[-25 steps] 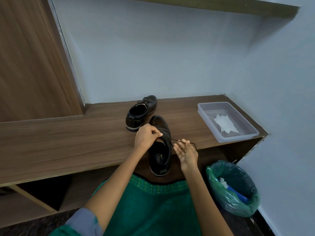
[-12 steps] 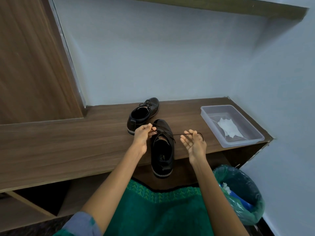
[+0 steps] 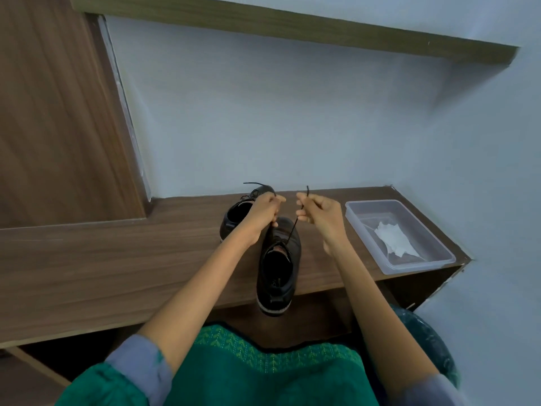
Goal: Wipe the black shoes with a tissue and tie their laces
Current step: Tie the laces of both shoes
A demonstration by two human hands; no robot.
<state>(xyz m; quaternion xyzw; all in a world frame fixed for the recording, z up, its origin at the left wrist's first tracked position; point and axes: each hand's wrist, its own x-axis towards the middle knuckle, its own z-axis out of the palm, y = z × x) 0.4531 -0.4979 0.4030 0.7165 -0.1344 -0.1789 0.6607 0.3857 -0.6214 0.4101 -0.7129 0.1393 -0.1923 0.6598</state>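
Observation:
A black shoe (image 3: 278, 273) lies on the wooden counter (image 3: 117, 259), heel hanging over the front edge. My left hand (image 3: 265, 210) and my right hand (image 3: 319, 212) are raised above its toe, each pinching one end of its black lace (image 3: 291, 231), which runs taut up from the eyelets. A second black shoe (image 3: 234, 218) stands behind, partly hidden by my left hand. A crumpled white tissue (image 3: 393, 238) lies in the clear plastic tray (image 3: 439, 260) at the right.
A green-lined bin (image 3: 436, 347) sits on the floor under the counter's right end. The wall is close behind, with a wooden panel (image 3: 58, 112) at left and a shelf (image 3: 292, 27) overhead.
Both hands have lifted from beside the shoe to above its toe, drawing the lace ends upward. The right hand has closed from an open palm into a pinch.

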